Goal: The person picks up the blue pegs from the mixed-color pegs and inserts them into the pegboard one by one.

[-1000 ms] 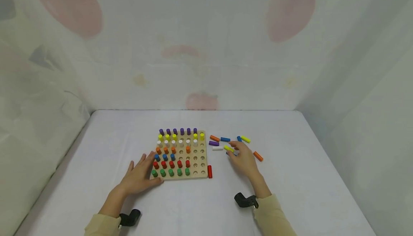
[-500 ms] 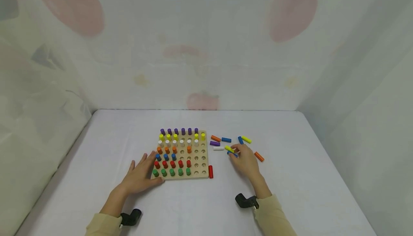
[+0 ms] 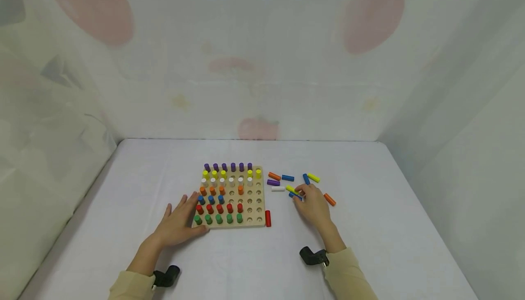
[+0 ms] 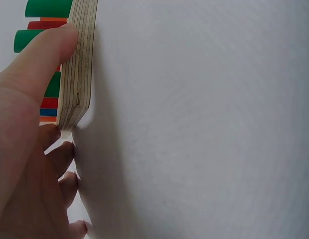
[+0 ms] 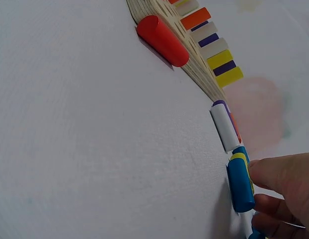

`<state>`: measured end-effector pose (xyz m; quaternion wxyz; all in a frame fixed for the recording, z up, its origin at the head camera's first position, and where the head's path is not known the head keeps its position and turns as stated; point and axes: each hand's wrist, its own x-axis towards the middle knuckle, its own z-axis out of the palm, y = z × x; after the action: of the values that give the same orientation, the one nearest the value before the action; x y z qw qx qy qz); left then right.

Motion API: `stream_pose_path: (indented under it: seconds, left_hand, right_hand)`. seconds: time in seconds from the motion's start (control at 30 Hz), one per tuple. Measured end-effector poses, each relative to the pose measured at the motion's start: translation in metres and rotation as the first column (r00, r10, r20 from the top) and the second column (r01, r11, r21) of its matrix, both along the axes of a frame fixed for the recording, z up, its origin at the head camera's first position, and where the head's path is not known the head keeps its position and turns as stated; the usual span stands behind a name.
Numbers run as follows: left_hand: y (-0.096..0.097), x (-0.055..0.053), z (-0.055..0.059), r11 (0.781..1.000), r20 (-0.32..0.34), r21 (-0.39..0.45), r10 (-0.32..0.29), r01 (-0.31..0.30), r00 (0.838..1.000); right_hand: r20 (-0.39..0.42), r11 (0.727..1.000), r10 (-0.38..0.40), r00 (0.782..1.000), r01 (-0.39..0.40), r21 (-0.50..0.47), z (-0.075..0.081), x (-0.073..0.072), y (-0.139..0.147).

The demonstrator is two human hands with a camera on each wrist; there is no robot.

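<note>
A wooden pegboard (image 3: 244,223) carries rows of upright coloured pegs, with some bare holes toward its right side. At its near left corner, my left hand (image 3: 176,225) lies with the thumb (image 4: 65,42) straight against the front edge and the fingers spread along the left side. To the right of the board, my right hand (image 3: 313,204) reaches over loose pegs, fingers bent. Its thumb and fingertips are right at a blue peg (image 5: 240,186) and a yellow peg (image 3: 290,189) lying against each other. I cannot tell whether it pinches either one.
A red peg (image 3: 268,218) lies along the board's right edge. Around my right hand lie a white peg (image 3: 278,188), a purple peg (image 3: 273,183), an orange peg (image 3: 330,199) and several others. White cloth covers the table (image 3: 262,268); a printed curtain (image 3: 307,85) stands behind.
My right hand has drawn back slightly toward me and right, uncovering more of two blue pegs. The left hand keeps its place on the board.
</note>
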<state>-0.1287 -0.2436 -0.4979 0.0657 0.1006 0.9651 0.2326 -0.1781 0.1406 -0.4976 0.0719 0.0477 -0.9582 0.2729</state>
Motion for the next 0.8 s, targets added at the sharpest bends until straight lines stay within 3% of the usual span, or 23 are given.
stream_pose_path:
  seconds: [0.57,0.8]
  left_hand:
    - [0.0006,-0.0001,0.0001,1.0,0.022,0.003,0.003,-0.003,1.0]
    - [-0.0001,-0.0002,0.0007,1.0,0.016,-0.002,0.002,-0.002,1.0]
  right_hand:
    - [-0.021,0.989,0.02,1.0,-0.017,0.149,-0.0029,-0.0011,-0.0057]
    - [-0.031,0.986,0.021,0.999,-0.016,0.164,-0.0046,-0.0022,-0.0061]
